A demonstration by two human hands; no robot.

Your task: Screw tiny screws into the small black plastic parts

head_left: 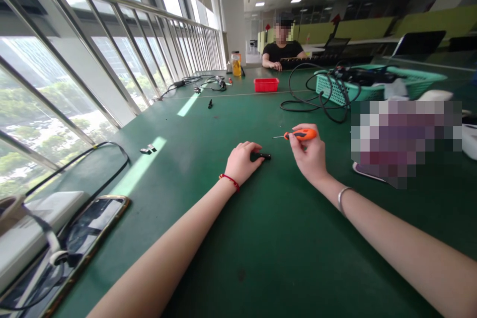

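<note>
My left hand rests on the green table with its fingers curled over a small black part, pinning it down. My right hand is closed around an orange-handled screwdriver, held a little above the table. The thin metal tip points left, just above and apart from the black part. A red string circles my left wrist and a silver bangle my right.
A phone and white earphones lie near left. Small black bits sit by the window rail. Farther off are a red tray, a teal basket of black cables, a yellow jar, and a seated person.
</note>
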